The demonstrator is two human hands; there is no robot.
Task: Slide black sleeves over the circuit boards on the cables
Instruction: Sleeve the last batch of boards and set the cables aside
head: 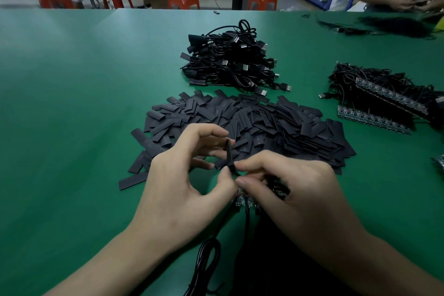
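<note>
A flat black sleeve [228, 151] stands upright, pinched by the left hand [182, 175] just above the small circuit boards [241, 200] on thin black cables [209, 257]. The right hand [295, 187] grips these boards. Behind lies a pile of loose black sleeves [254, 122] on the green table [72, 103].

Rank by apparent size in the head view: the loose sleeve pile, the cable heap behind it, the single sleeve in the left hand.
1. sleeve pile.
2. cable heap, farther off, so true size unsure.
3. single sleeve in the left hand.
</note>
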